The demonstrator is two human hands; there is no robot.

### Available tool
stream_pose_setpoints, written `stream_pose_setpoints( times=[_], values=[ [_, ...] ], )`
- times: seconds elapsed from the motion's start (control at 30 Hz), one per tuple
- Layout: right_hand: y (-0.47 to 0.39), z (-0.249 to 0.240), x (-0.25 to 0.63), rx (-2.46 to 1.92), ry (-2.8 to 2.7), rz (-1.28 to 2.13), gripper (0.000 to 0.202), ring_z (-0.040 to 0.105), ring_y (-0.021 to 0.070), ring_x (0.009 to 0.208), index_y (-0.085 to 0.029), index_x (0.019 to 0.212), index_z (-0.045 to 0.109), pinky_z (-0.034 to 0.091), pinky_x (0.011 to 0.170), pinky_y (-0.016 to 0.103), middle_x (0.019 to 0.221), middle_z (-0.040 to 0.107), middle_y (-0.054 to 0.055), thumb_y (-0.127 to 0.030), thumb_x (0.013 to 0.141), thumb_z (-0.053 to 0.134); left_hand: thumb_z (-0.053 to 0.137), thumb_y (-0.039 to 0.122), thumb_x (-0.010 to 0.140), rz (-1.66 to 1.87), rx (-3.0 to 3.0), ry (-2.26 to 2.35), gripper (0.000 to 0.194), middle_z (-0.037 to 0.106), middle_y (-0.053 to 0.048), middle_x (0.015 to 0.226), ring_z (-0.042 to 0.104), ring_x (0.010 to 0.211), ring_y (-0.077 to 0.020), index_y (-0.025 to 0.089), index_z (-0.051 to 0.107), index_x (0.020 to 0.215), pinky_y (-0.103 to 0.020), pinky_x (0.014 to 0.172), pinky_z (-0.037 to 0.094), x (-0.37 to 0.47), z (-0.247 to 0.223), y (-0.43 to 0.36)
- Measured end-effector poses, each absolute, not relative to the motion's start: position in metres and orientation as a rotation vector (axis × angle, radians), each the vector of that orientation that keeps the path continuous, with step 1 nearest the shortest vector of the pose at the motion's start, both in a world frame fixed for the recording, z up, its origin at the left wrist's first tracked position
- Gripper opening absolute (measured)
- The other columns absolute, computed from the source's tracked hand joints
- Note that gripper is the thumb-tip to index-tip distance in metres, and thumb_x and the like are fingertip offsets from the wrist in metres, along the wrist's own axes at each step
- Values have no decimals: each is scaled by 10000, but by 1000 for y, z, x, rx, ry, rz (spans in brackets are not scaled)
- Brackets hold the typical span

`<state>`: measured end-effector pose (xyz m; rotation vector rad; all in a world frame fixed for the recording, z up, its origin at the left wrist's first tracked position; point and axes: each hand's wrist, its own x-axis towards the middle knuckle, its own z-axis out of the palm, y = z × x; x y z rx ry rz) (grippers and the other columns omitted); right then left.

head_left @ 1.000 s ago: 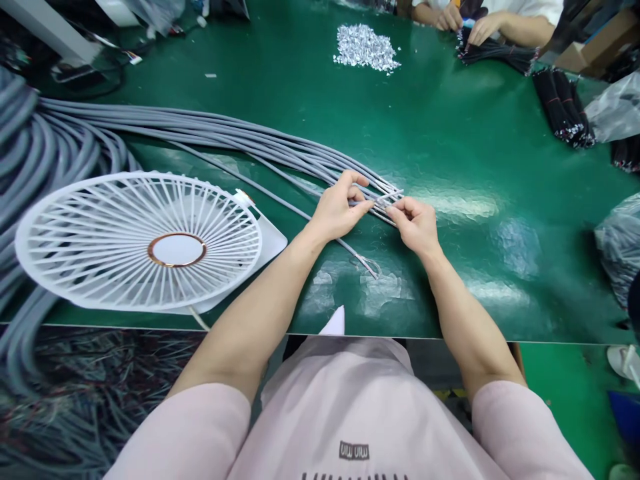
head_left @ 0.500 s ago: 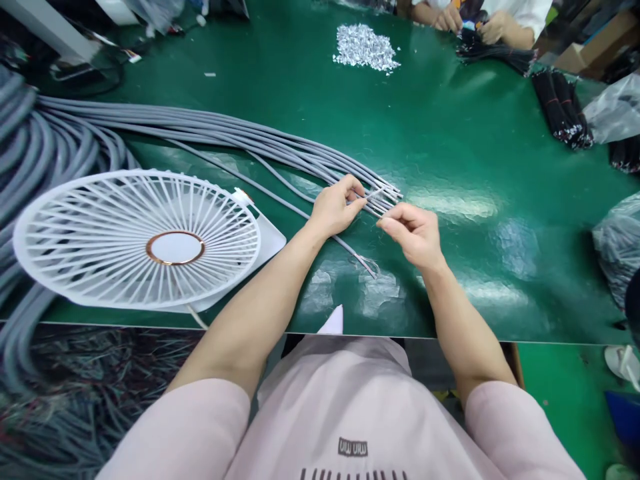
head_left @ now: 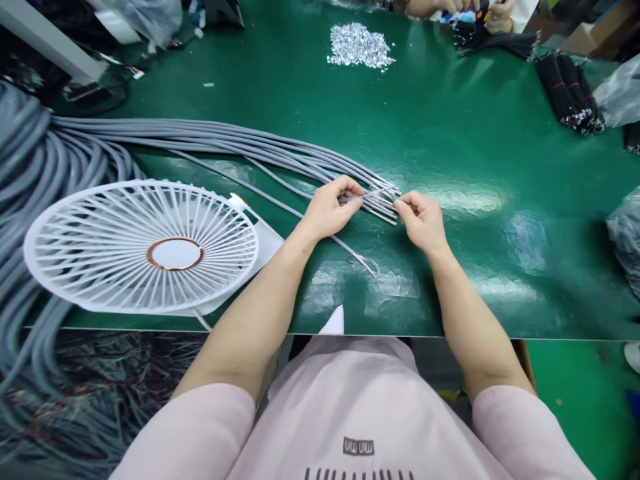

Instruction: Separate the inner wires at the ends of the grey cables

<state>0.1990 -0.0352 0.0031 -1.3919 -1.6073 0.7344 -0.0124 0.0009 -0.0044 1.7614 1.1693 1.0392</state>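
Grey cables (head_left: 240,137) run in a bundle from the left across the green table, their stripped pale ends (head_left: 383,212) lying near the middle. My left hand (head_left: 334,205) is closed on one grey cable close to its end. Just right of those ends, my right hand (head_left: 421,217) pinches with thumb and forefinger at the tip of that cable; what exactly sits between the fingers is too small to make out. Nearer to me lies a separate cable (head_left: 345,247) with its thin inner wires (head_left: 369,265) fanned out.
A white fan (head_left: 220,230) lies at the left, beside a thick coil of grey cable (head_left: 25,143). Small silvery pieces (head_left: 359,45) are heaped at the far side. Another person's hands (head_left: 497,15) work near black wire bundles (head_left: 565,90). Plastic bags (head_left: 625,233) stand at right.
My right hand has shifted slightly to the right and away from my left hand, which keeps its hold on the cable. The view has tilted a little.
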Motion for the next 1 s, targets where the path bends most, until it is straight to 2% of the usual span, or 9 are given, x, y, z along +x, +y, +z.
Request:
stream_pose_setpoints(
  times=[0.17,0.4,0.63,1.0],
  values=[
    [-42,10,189,-1322,-1542,962,260,452,112,489,-212,848,632,346,510,255,523,500,-43,-444,922,541,596,294,832,1110,1648,1211,194,703,-8,761,670,742,-148,179,649,978,-291,773,537,-12,-8,5],
    [-45,2,169,-1330,-1604,1082,210,421,93,440,-191,830,617,347,500,241,482,500,-61,-346,927,515,613,266,810,1129,1575,1192,190,718,-20,755,688,725,-153,157,676,952,-299,782,562,-9,-9,5],
    [-43,-4,165,-1363,-1528,1116,239,443,100,445,-198,835,617,322,459,225,481,505,-57,-401,928,532,612,268,810,1102,1626,1206,207,734,-33,791,694,765,-162,151,699,958,-306,808,564,-9,-8,3],
    [-41,-5,162,-1321,-1460,1153,225,395,78,406,-198,807,616,279,417,211,469,491,-63,-376,921,539,622,274,798,1124,1631,1227,210,753,-45,844,707,815,-178,156,711,947,-309,803,566,-8,-11,4]
  ],
)
